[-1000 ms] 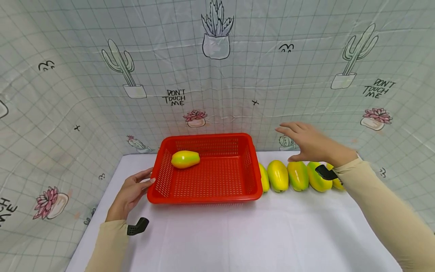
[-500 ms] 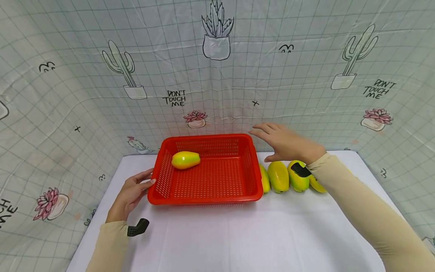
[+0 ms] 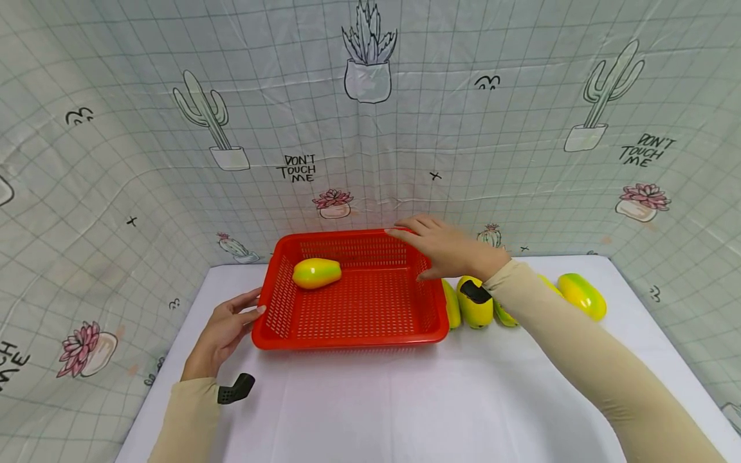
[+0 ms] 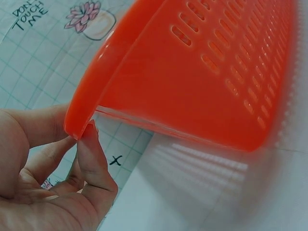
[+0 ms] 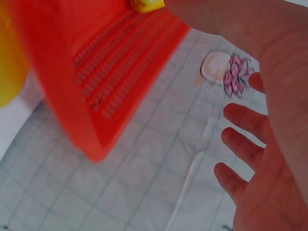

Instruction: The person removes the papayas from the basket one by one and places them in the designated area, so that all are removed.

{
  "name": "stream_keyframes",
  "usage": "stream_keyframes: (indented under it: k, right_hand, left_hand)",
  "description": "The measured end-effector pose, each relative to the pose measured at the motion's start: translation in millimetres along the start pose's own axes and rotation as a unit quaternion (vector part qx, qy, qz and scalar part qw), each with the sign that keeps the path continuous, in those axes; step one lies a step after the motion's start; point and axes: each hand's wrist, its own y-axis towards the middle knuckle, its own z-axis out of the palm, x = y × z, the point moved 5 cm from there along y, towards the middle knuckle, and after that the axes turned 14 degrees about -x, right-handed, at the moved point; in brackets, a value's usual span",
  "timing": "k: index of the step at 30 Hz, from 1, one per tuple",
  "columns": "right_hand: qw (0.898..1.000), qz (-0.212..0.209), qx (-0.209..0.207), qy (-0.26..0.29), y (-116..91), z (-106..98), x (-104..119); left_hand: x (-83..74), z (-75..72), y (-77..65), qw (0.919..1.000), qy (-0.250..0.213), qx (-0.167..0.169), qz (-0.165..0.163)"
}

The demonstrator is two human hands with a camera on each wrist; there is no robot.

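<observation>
A red perforated plastic basket [image 3: 353,308] stands on the white-covered table with one yellow-green papaya [image 3: 316,273] lying at its back left. My left hand [image 3: 227,326] is at the basket's left side; in the left wrist view its thumb and fingers pinch the basket's rim [image 4: 91,91]. My right hand [image 3: 446,247] hovers over the basket's back right corner with fingers spread, holding nothing. In the right wrist view these fingers [image 5: 243,149] are apart from the basket's rim [image 5: 62,101].
Several more papayas [image 3: 476,312] lie in a row to the right of the basket, partly hidden under my right forearm. The one farthest right [image 3: 581,297] shows fully. A grid-patterned cloth [image 3: 440,116] hangs behind the table.
My right hand has moved left, from above the row of papayas to the basket's back right corner, fingers still spread. The left hand and the basket have stayed in place.
</observation>
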Motion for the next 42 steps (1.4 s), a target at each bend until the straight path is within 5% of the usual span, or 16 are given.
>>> stream_keyframes:
  k: [15, 34, 42]
  right_hand:
    - [0.998, -0.041, 0.028, 0.036, 34.9, 31.0, 37.4]
    - [0.99, -0.099, 0.096, -0.04, 86.0, 84.5, 80.9]
    - [0.988, -0.087, 0.116, -0.049, 97.6, 102.7, 88.6]
  left_hand:
    - [0.9, -3.8, -3.7, 1.0, -0.007, 0.004, 0.002]
    - [-0.9, -5.4, -2.5, 1.0, -0.007, -0.002, 0.003]
    - [-2.0, -0.9, -1.1, 0.9999, -0.009, -0.003, 0.006]
